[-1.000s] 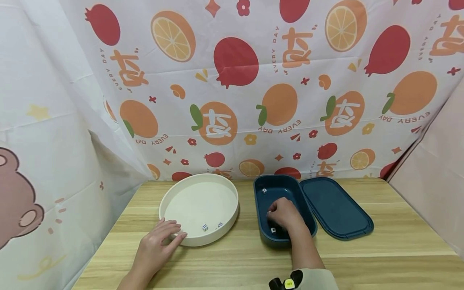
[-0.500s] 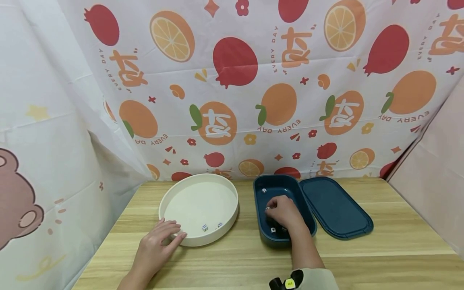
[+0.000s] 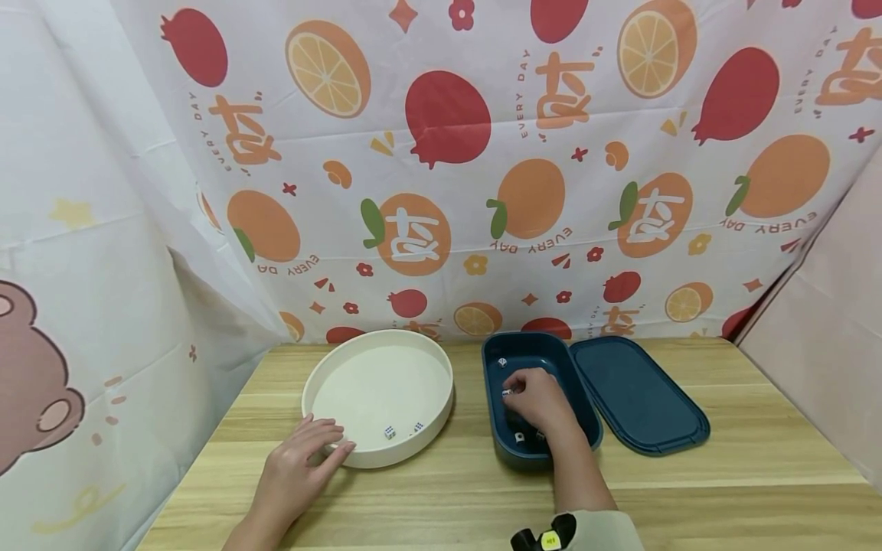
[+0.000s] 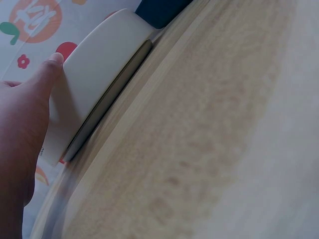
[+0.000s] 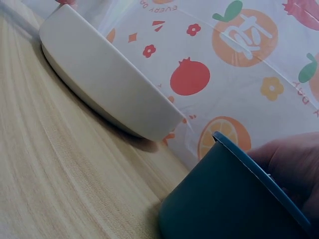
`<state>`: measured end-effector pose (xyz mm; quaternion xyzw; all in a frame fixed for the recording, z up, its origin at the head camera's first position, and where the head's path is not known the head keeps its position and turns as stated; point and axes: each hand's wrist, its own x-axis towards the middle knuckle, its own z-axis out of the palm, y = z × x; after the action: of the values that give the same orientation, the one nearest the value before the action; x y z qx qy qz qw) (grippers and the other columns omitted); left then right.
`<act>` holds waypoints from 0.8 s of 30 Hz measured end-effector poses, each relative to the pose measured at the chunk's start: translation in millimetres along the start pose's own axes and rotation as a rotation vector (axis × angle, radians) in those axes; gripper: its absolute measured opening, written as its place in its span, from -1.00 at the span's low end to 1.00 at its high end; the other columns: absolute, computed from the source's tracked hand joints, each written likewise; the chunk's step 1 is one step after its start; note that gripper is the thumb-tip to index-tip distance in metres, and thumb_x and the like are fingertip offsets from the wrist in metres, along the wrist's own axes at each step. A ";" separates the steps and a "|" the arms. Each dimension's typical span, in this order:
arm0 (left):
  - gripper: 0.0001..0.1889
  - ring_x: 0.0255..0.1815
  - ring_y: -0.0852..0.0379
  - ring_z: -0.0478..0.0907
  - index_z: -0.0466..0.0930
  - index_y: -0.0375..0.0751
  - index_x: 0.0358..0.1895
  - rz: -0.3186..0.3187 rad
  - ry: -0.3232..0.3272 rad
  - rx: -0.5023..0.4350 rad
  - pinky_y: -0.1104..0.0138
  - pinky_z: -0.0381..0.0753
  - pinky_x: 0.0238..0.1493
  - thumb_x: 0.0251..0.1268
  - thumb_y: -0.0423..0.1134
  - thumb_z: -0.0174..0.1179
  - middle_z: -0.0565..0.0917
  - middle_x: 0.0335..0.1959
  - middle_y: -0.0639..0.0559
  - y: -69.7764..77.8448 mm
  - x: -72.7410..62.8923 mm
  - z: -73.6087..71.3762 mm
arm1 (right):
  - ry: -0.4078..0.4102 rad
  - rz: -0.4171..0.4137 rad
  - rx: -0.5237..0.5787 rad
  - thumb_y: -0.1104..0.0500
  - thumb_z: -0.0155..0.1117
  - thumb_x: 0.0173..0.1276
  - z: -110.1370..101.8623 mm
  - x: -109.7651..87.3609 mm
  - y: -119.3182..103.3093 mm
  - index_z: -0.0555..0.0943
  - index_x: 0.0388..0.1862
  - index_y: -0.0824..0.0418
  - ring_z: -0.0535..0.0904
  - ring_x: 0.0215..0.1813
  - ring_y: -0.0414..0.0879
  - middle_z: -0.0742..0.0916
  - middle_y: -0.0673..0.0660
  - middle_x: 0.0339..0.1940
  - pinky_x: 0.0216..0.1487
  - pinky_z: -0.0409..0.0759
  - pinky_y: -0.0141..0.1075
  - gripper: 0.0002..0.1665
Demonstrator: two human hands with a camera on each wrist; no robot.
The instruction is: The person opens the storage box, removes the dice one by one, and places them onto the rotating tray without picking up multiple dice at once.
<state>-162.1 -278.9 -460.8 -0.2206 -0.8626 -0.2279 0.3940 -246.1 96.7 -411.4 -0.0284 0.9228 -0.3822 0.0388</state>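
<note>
In the head view my left hand (image 3: 296, 463) rests on the near left rim of a round cream tray (image 3: 379, 375), fingers fairly straight. The left wrist view shows its thumb (image 4: 54, 60) on the rim. Inside the tray, near its front wall, lie a white die (image 3: 390, 432) with blue dots and another die (image 3: 418, 427). My right hand (image 3: 540, 402) reaches into a dark blue box (image 3: 491, 405) and pinches a small white die (image 3: 508, 392) between thumb and fingertips. More dice lie in the box, one die (image 3: 502, 362) at the back and one (image 3: 520, 438) near the front.
A dark blue lid (image 3: 641, 398) lies flat right of the box, against its side. Tray and box stand apart on the wooden table (image 3: 441, 497). Behind them hangs a fruit-print cloth (image 3: 448, 176), with a white cloth (image 3: 103, 306) on the left.
My right hand has risen slightly and shifted a little toward the back left inside the box, the die now showing at its fingertips. My left hand has stayed still.
</note>
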 end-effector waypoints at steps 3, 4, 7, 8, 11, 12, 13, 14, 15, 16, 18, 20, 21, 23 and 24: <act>-0.80 -0.16 -0.02 0.71 0.77 -0.15 -0.40 0.004 0.005 -0.002 0.54 0.24 0.49 -0.15 -0.20 0.54 0.78 -0.37 0.05 -0.4 -0.1 0.7 | 0.021 0.000 0.001 0.14 0.36 0.28 1.3 0.6 -0.8 0.74 -0.15 0.08 0.52 -0.26 -0.09 0.67 0.00 -0.33 -0.20 0.62 -0.26 -0.83; -0.80 -0.16 -0.02 0.71 0.77 -0.15 -0.40 0.005 0.006 -0.003 0.54 0.25 0.49 -0.14 -0.20 0.54 0.78 -0.37 0.06 -0.6 -0.2 1.0 | 0.028 0.000 0.001 0.14 0.36 0.29 1.6 0.7 -1.1 0.74 -0.14 0.09 0.52 -0.26 -0.09 0.68 0.00 -0.33 -0.18 0.63 -0.25 -0.82; -0.80 -0.17 -0.03 0.71 0.77 -0.15 -0.40 0.008 0.009 -0.008 0.54 0.25 0.49 -0.13 -0.19 0.53 0.78 -0.37 0.06 -0.8 -0.3 1.4 | 0.045 -0.010 0.000 0.14 0.38 0.28 1.8 0.8 -1.7 0.75 -0.12 0.11 0.54 -0.26 -0.11 0.70 -0.01 -0.31 -0.14 0.67 -0.22 -0.80; -0.80 -0.17 -0.04 0.71 0.77 -0.15 -0.40 0.009 0.009 -0.009 0.54 0.25 0.49 -0.12 -0.19 0.53 0.78 -0.37 0.06 -0.8 -0.3 1.4 | 0.051 -0.012 0.000 0.13 0.38 0.28 1.7 0.9 -2.0 0.75 -0.13 0.10 0.55 -0.25 -0.11 0.71 -0.01 -0.31 -0.13 0.68 -0.21 -0.80; -0.80 -0.16 -0.04 0.71 0.77 -0.16 -0.39 0.007 0.008 -0.008 0.54 0.24 0.49 -0.13 -0.19 0.53 0.78 -0.37 0.05 -0.9 -0.2 1.2 | 0.067 -0.020 -0.002 0.14 0.39 0.27 1.4 0.9 -3.6 0.76 -0.16 0.08 0.55 -0.25 -0.12 0.72 -0.01 -0.30 -0.12 0.68 -0.20 -0.83; -0.80 -0.16 -0.04 0.71 0.77 -0.16 -0.40 0.007 0.006 -0.006 0.54 0.24 0.49 -0.13 -0.20 0.53 0.78 -0.37 0.06 -0.9 -0.2 1.0 | 0.071 -0.022 -0.001 0.15 0.39 0.27 1.4 1.0 -4.3 0.76 -0.17 0.07 0.55 -0.24 -0.11 0.72 -0.01 -0.30 -0.13 0.68 -0.20 -0.84; -0.80 -0.16 -0.03 0.71 0.77 -0.15 -0.39 0.006 0.005 -0.004 0.54 0.24 0.49 -0.14 -0.20 0.53 0.78 -0.37 0.06 -0.8 -0.2 0.9 | 0.077 -0.016 0.004 0.14 0.40 0.27 1.3 0.9 -5.3 0.76 -0.19 0.06 0.54 -0.23 -0.10 0.71 -0.01 -0.30 -0.12 0.67 -0.21 -0.86; -0.80 -0.16 -0.03 0.71 0.77 -0.15 -0.40 0.004 0.003 -0.003 0.54 0.24 0.49 -0.14 -0.20 0.54 0.78 -0.37 0.06 -0.8 -0.3 0.7 | 0.082 -0.016 0.005 0.14 0.40 0.27 1.5 0.9 -6.2 0.76 -0.19 0.05 0.54 -0.23 -0.10 0.71 -0.01 -0.29 -0.12 0.68 -0.21 -0.87; -0.79 -0.16 -0.03 0.71 0.77 -0.15 -0.40 0.003 0.003 -0.002 0.54 0.24 0.49 -0.15 -0.20 0.54 0.78 -0.37 0.06 -0.7 -0.3 0.5 | 0.088 -0.015 0.009 0.14 0.40 0.28 1.5 0.8 -7.6 0.75 -0.19 0.05 0.54 -0.22 -0.09 0.71 -0.01 -0.28 -0.11 0.68 -0.20 -0.87; -0.79 -0.16 -0.03 0.71 0.77 -0.15 -0.40 0.002 0.001 -0.002 0.54 0.23 0.49 -0.16 -0.21 0.54 0.78 -0.37 0.06 -0.6 -0.3 0.3 | 0.096 -0.013 0.017 0.15 0.40 0.28 1.7 0.6 -8.8 0.75 -0.19 0.05 0.54 -0.21 -0.09 0.72 0.00 -0.26 -0.10 0.69 -0.19 -0.87; -0.79 -0.15 -0.02 0.71 0.77 -0.15 -0.40 -0.004 -0.005 0.000 0.54 0.23 0.50 -0.17 -0.21 0.54 0.78 -0.36 0.06 -0.4 -0.4 -0.3 | 0.118 -0.011 0.036 0.15 0.40 0.29 2.0 0.1 -11.6 0.74 -0.19 0.05 0.55 -0.19 -0.08 0.73 0.01 -0.23 -0.06 0.71 -0.17 -0.88; -0.79 -0.15 -0.02 0.72 0.77 -0.15 -0.39 -0.004 -0.005 -0.003 0.54 0.22 0.50 -0.17 -0.22 0.55 0.78 -0.36 0.06 -0.2 -0.1 -0.7 | 0.145 -0.015 0.052 0.15 0.40 0.29 2.3 -0.8 -14.3 0.74 -0.18 0.06 0.57 -0.18 -0.08 0.74 0.01 -0.20 -0.02 0.73 -0.15 -0.87; -0.79 -0.16 -0.02 0.72 0.77 -0.15 -0.39 -0.002 -0.004 -0.005 0.55 0.22 0.50 -0.17 -0.23 0.55 0.78 -0.37 0.06 0.0 0.1 -0.7 | 0.159 -0.020 0.059 0.16 0.40 0.29 2.6 -1.3 -15.6 0.73 -0.17 0.06 0.57 -0.18 -0.08 0.74 0.02 -0.19 -0.02 0.74 -0.14 -0.86; -0.79 -0.17 -0.02 0.72 0.77 -0.15 -0.39 0.003 0.001 -0.004 0.55 0.23 0.49 -0.18 -0.23 0.55 0.78 -0.37 0.05 -0.1 0.6 -0.7 | 0.189 -0.035 0.071 0.17 0.40 0.29 3.0 -2.7 -18.1 0.73 -0.16 0.05 0.57 -0.18 -0.08 0.74 0.01 -0.19 -0.02 0.75 -0.16 -0.85; -0.79 -0.17 -0.02 0.72 0.77 -0.15 -0.39 0.002 0.000 -0.005 0.56 0.23 0.49 -0.18 -0.23 0.55 0.78 -0.37 0.06 0.1 0.8 -0.8 | 0.203 -0.046 0.079 0.17 0.40 0.29 3.3 -3.4 -19.1 0.73 -0.15 0.06 0.57 -0.19 -0.08 0.74 0.02 -0.20 -0.02 0.75 -0.17 -0.84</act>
<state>-162.1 -279.1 -459.6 -0.2226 -0.8618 -0.2294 0.3938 -242.0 81.1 -400.1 -0.0091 0.9054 -0.4198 -0.0627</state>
